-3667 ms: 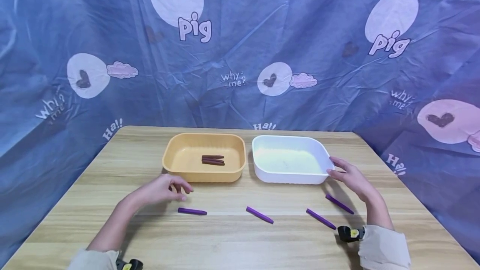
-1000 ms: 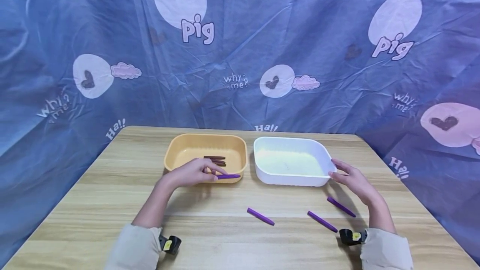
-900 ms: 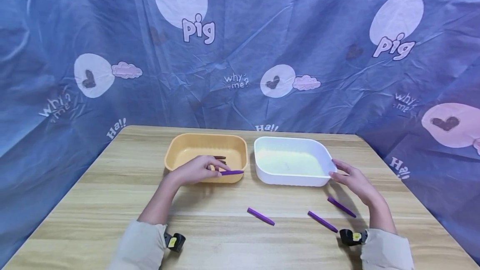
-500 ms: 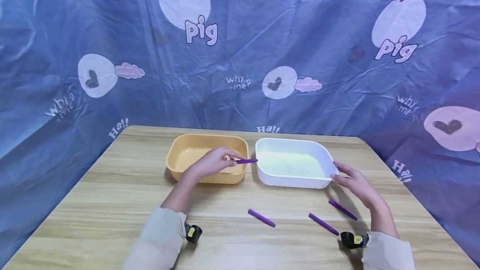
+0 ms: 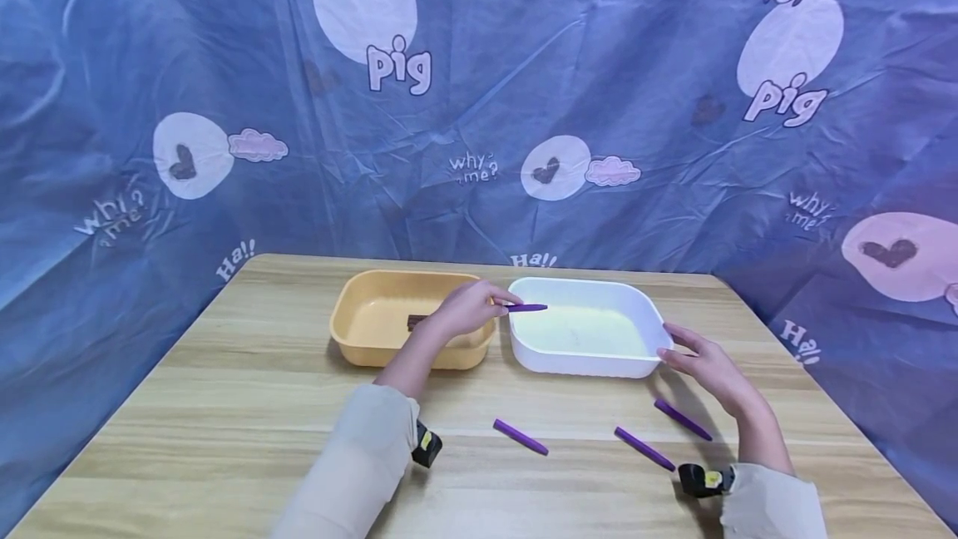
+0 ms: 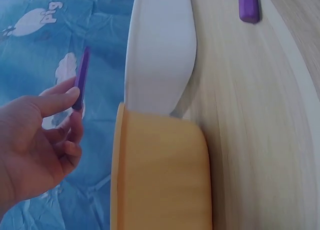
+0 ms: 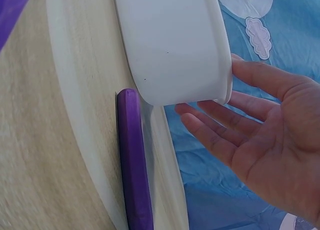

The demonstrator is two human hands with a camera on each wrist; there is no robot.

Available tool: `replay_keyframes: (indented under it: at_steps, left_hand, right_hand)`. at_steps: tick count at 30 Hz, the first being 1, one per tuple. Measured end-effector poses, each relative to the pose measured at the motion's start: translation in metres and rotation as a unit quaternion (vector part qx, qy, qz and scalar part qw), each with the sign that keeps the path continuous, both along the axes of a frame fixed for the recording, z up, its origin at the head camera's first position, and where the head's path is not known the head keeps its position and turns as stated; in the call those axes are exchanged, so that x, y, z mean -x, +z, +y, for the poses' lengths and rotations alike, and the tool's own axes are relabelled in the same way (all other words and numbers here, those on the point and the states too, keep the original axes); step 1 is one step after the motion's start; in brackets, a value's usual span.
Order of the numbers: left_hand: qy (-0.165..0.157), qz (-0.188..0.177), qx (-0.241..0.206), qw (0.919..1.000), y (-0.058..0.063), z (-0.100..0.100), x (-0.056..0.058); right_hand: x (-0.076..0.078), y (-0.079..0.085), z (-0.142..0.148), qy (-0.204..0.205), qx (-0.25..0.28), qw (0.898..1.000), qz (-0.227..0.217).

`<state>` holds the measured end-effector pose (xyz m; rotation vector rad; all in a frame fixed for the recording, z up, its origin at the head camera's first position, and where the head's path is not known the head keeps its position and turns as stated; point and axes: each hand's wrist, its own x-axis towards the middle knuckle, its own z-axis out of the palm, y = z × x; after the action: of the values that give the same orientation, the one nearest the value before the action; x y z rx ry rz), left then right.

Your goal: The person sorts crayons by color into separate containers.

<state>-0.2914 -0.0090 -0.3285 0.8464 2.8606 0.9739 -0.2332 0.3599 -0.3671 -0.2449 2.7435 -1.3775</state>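
My left hand (image 5: 468,308) pinches a purple crayon (image 5: 527,307) between thumb and fingers. The crayon points right, over the left rim of the white plastic box (image 5: 591,362). Under my left forearm, part of the yellow plastic box (image 5: 407,354) is covered. In it, the ends of brown crayons (image 5: 416,322) show beside the wrist. My right hand (image 5: 707,364) touches the white box's right front corner with fairly straight fingers. The right wrist view shows the thumb near the rim and other fingers (image 7: 215,135) beside and beyond the end wall.
Three purple crayons lie on the wooden table (image 5: 224,406): one near the middle (image 5: 520,437), another farther right (image 5: 644,449), and one (image 5: 683,420) below my right hand. A blue printed cloth (image 5: 464,106) hangs behind and beside the table.
My left hand has picked up the leftmost purple crayon from the table and carried it right across the yellow box to the white box's left rim. The right hand has stayed at its corner.
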Motion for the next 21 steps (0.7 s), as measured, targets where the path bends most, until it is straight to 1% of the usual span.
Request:
replay_keyframes:
  at_steps: [4,11,17,21]
  left_hand:
    - [0.014,0.009,0.019,0.9997,0.001,0.017,0.007]
    - [0.029,0.012,0.016,0.9994,0.000,0.044,0.023]
    - [0.048,-0.008,0.015,0.9987,-0.007,0.064,0.035]
    - [0.055,-0.019,0.017,0.9982,-0.013,0.075,0.039]
  right_hand:
    - [-0.001,0.001,-0.001,-0.001,0.000,1.000,0.003]
    - [0.000,0.001,-0.002,-0.007,0.001,1.000,-0.001]
    - [0.001,0.001,-0.002,-0.008,0.008,1.000,-0.004]
    - [0.000,0.000,-0.004,-0.010,0.010,1.000,-0.004]
